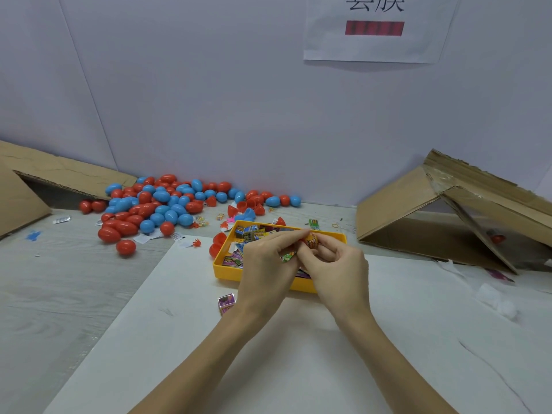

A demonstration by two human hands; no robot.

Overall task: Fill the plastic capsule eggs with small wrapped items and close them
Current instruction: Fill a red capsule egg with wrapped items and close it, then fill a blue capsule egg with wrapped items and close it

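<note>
Both our hands meet over the yellow tray at centre frame: our left hand pinches a small green packet, our right hand grips a red egg half stuffed with a wrapper. Behind, at middle left, a heap of eggs lies on the pale table against a white wall; cardboard boxes flank both sides.

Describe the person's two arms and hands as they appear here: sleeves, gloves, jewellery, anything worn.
Both forearms are bare up to the bottom edge of the picture, with no sleeve in sight. The left hand and the right hand wear no gloves. No watch, bracelet or band shows at either wrist, and no ring shows on the visible fingers. Fingernails are too small to judge.
</note>
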